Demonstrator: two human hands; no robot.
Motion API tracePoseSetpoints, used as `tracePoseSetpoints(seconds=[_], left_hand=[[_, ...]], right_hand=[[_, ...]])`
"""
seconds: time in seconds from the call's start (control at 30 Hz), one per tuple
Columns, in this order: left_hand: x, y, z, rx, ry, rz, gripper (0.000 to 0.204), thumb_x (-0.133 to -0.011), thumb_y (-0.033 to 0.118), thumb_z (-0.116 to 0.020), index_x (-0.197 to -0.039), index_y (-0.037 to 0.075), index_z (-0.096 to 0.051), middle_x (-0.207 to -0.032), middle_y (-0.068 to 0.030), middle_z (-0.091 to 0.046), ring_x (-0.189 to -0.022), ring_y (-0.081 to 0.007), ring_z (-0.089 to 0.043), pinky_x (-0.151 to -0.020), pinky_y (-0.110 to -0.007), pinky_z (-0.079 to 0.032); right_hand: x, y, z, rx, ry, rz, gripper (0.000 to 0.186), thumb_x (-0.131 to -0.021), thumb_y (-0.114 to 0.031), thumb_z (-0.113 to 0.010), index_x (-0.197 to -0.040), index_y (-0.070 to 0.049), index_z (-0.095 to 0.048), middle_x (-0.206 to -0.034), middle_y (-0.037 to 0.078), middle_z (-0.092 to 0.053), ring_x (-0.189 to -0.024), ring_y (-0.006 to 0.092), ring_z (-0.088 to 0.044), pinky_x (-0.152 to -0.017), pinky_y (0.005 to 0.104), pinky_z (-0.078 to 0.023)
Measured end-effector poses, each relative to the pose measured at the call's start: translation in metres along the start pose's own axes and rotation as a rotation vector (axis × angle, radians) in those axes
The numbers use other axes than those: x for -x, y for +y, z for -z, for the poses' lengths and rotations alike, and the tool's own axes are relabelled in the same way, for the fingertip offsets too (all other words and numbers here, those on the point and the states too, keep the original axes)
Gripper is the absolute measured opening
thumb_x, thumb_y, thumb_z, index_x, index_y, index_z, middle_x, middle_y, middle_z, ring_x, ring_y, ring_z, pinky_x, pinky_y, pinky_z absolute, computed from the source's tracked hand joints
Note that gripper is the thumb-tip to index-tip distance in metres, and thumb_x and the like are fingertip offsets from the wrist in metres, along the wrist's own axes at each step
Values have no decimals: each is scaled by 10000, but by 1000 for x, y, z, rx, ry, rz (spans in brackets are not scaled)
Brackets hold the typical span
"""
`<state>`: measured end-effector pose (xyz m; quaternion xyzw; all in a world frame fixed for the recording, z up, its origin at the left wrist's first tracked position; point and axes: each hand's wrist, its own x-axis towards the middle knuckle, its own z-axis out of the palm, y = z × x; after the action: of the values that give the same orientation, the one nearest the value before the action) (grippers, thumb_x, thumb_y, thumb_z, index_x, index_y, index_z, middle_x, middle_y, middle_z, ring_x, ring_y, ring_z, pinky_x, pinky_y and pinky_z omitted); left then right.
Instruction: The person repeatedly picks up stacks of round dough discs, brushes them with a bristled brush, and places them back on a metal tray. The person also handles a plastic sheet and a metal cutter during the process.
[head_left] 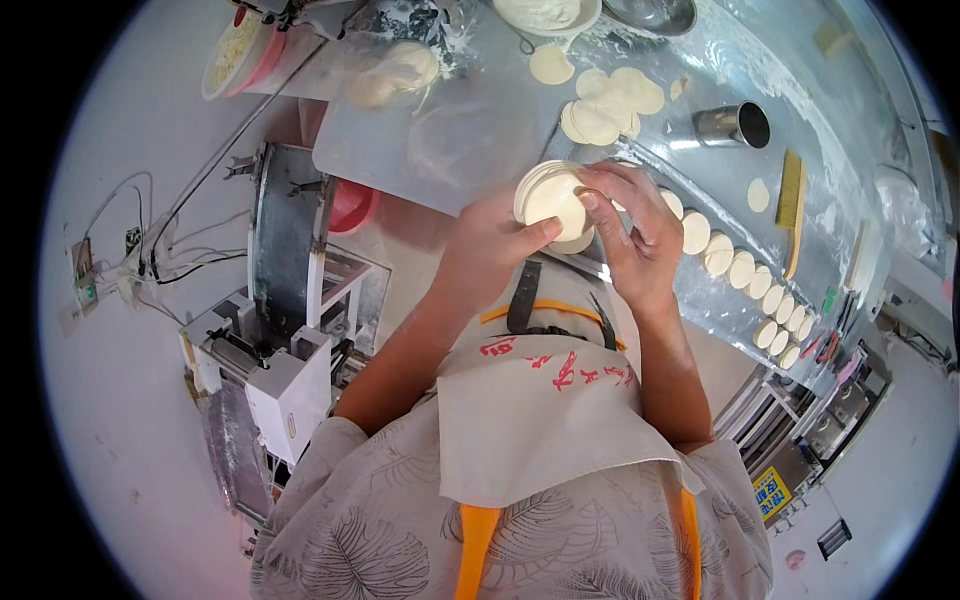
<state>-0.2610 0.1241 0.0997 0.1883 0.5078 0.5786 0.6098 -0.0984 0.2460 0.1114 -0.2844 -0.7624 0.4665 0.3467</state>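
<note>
My left hand [487, 246] grips a stack of round, pale dough wrappers [556, 198] from the left, its thumb lying across the top one. On the opposite side, my right hand [636, 228] pinches the same stack at its edge between thumb and fingers. The stack is held in front of my body, over the near edge of the metal table [440, 165]. How many wrappers it has I cannot tell. Just right of my right hand, rows of small wrapper stacks [718, 254] lie on a metal tray [715, 310].
Beyond my hands lies a loose pile of wrappers [600, 118]. A metal cup [715, 126] lies on its side near a wooden-handled brush [791, 200]. A flour bowl [540, 14] stands at the back. Left of me are a white machine [290, 390] and a red basin [350, 205].
</note>
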Motion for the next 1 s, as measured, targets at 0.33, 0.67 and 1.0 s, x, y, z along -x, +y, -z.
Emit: tracePoseSetpoints(seconds=[0.33,0.67,1.0], left_hand=[[11,17,-2,-380,-44,-69,311,-1031,24,-682,-1337,-35,-672,-1209,-52,-739,-1111,-100,-659,-975,-283,-534],[19,7,0,-365,-57,-133,285,-1035,32,-688,-1313,-25,-680,-1165,-40,-740,-1077,-88,-651,-953,-272,-527],[23,6,0,-400,-91,-58,303,-1031,37,-701,-1324,-37,-673,-1166,-49,-739,-1063,-93,-663,-939,-279,-539]], right_hand=[[11,-13,8,42,30,8,326,-847,13,-854,-1156,-46,-767,-1099,100,-735,-1034,279,-640,-930,389,-512],[22,-12,13,180,-51,148,382,-828,7,-853,-1194,-76,-785,-1048,97,-671,-1004,279,-583,-860,380,-497],[27,-15,12,186,-63,172,308,-821,-15,-847,-1112,-112,-819,-1080,83,-657,-996,263,-585,-839,377,-480]])
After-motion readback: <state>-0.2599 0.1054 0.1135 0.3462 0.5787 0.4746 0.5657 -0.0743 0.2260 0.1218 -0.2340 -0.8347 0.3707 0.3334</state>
